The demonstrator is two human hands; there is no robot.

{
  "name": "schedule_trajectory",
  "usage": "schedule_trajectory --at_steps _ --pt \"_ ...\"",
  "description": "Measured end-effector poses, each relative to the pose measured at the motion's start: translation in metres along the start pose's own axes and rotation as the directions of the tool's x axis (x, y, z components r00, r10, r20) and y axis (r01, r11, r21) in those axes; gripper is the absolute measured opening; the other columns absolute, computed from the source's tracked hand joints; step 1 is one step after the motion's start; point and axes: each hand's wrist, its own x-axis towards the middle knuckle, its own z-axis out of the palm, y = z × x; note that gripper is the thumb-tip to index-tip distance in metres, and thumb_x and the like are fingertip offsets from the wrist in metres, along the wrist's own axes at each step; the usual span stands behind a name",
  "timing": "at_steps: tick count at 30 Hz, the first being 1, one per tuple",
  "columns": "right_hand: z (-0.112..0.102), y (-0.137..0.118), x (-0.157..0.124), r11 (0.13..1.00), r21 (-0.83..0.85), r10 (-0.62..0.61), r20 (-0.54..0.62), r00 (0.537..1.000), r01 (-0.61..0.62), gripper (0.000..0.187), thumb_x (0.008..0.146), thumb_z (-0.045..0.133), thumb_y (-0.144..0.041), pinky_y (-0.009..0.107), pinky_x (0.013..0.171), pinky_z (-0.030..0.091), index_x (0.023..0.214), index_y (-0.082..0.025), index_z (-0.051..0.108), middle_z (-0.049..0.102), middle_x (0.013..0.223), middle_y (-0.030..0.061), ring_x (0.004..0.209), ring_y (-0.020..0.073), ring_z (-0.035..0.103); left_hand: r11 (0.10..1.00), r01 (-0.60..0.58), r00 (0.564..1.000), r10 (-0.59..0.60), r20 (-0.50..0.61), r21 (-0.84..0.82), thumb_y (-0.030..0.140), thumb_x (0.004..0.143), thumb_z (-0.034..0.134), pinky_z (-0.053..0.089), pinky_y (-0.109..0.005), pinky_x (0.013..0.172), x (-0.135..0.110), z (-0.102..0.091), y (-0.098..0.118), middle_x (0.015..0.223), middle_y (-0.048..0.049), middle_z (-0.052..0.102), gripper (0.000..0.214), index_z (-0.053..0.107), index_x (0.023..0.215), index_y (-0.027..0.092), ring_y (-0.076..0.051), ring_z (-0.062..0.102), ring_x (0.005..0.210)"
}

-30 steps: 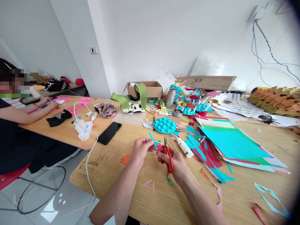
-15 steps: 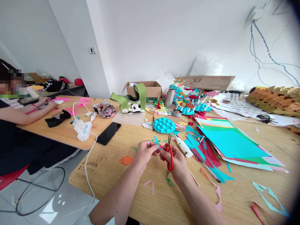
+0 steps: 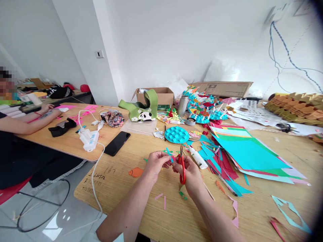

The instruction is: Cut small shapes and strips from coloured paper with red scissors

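Observation:
My left hand (image 3: 155,163) pinches a small teal paper strip (image 3: 169,154) above the wooden table (image 3: 121,188). My right hand (image 3: 191,174) is closed round red-handled scissors (image 3: 182,164), blades pointing up beside the strip. Both hands meet near the table's middle front. A white glue bottle (image 3: 198,157) lies just right of the scissors. A round teal folded paper disc (image 3: 176,134) sits behind the hands. Small paper scraps lie below my wrists.
A stack of coloured paper sheets (image 3: 249,153) spreads to the right. A black phone (image 3: 117,143), white power strip (image 3: 88,139) with cable, green panda bag (image 3: 142,109), cardboard box (image 3: 161,95) and metal bottle (image 3: 183,105) stand behind. A seated person's arm (image 3: 27,122) rests on the left table.
My hands shifted slightly right and away; the teal strip now lies closer against the scissor blades. The view turned a little. The other person's head moved left.

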Motion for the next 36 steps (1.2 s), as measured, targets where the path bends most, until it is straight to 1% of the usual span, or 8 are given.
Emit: schedule_trajectory --at_steps 3,8,11,14,18,27,32,36 --pt "-0.001 0.004 0.002 0.999 -0.039 -0.008 0.001 1.0 0.008 0.043 0.048 0.082 -0.039 0.026 0.053 0.043 0.071 -0.018 0.053 0.058 0.061 -0.0013 0.055 0.0137 0.053 1.0 0.01 1.0 -0.01 0.0 -0.008 0.03 0.056 0.069 0.039 -0.022 0.05 0.003 -0.003 -0.002 0.058 -0.0035 0.063 0.019 0.065 0.061 0.013 -0.011 0.055 0.052" --pt "-0.003 0.01 0.005 0.998 -0.055 -0.028 0.044 0.999 0.03 0.041 0.048 0.083 -0.035 0.026 0.053 0.043 0.072 -0.018 0.054 0.058 0.063 -0.0014 0.055 0.0125 0.053 1.0 0.025 1.0 -0.025 -0.001 0.013 0.031 0.055 0.071 0.04 -0.022 0.049 0.007 -0.007 -0.005 0.059 -0.0033 0.063 0.021 0.066 0.064 0.013 -0.009 0.052 0.048" --pt "-0.002 0.006 0.005 0.998 -0.067 -0.009 0.068 0.998 0.014 0.041 0.046 0.083 -0.034 0.025 0.051 0.042 0.07 -0.018 0.053 0.058 0.062 -0.0019 0.053 0.012 0.052 0.999 0.036 0.999 -0.036 0.004 0.016 0.03 0.055 0.072 0.04 -0.022 0.048 0.007 -0.008 -0.004 0.061 -0.0047 0.064 0.021 0.067 0.065 0.012 -0.01 0.054 0.05" --pt "-0.001 -0.001 0.003 0.996 -0.092 0.009 0.086 0.996 -0.001 0.042 0.044 0.083 -0.033 0.024 0.05 0.041 0.068 -0.018 0.052 0.058 0.06 -0.0024 0.052 0.0122 0.052 0.998 0.067 0.997 -0.068 0.039 0.019 0.03 0.054 0.072 0.04 -0.021 0.048 0.006 -0.009 -0.001 0.065 -0.006 0.066 0.023 0.069 0.068 0.012 -0.011 0.055 0.052" --pt "-0.002 -0.007 0.001 0.991 -0.133 0.009 0.113 0.994 0.006 0.038 0.046 0.081 -0.03 0.024 0.051 0.04 0.068 -0.019 0.052 0.059 0.06 -0.0023 0.054 0.0127 0.052 0.992 0.11 0.992 -0.114 0.059 0.064 0.03 0.053 0.072 0.04 -0.022 0.049 0.004 -0.009 0.004 0.067 -0.0062 0.066 0.025 0.071 0.072 0.013 -0.012 0.056 0.055" --pt "-0.005 -0.008 0.002 0.99 -0.14 0.027 0.156 0.987 -0.005 0.031 0.049 0.077 -0.019 0.023 0.054 0.039 0.067 -0.019 0.051 0.058 0.061 -0.0039 0.055 0.0109 0.051 0.989 0.112 0.989 -0.12 0.086 0.094 0.026 0.056 0.069 0.036 -0.021 0.047 -0.002 -0.011 0.009 0.072 -0.0062 0.067 0.019 0.071 0.07 0.014 -0.013 0.057 0.061" --pt "-0.009 -0.007 0.003 0.991 -0.135 0.03 0.179 0.983 -0.006 0.03 0.052 0.075 -0.018 0.023 0.053 0.037 0.067 -0.019 0.05 0.057 0.062 -0.0041 0.056 0.0107 0.05 0.988 0.117 0.986 -0.127 0.108 0.096 0.024 0.055 0.069 0.035 -0.022 0.047 0.0 -0.013 0.009 0.067 -0.0047 0.065 0.018 0.069 0.069 0.013 -0.013 0.057 0.059" --pt "-0.014 -0.003 0.007 0.994 -0.105 0.013 0.201 0.979 0.008 0.027 0.056 0.073 -0.019 0.023 0.054 0.037 0.068 -0.019 0.049 0.056 0.062 -0.0039 0.058 0.0114 0.049 0.988 0.124 0.988 -0.132 0.084 0.09 0.023 0.054 0.069 0.035 -0.023 0.048 -0.001 -0.013 0.011 0.064 -0.0032 0.063 0.014 0.064 0.063 0.013 -0.013 0.058 0.058"
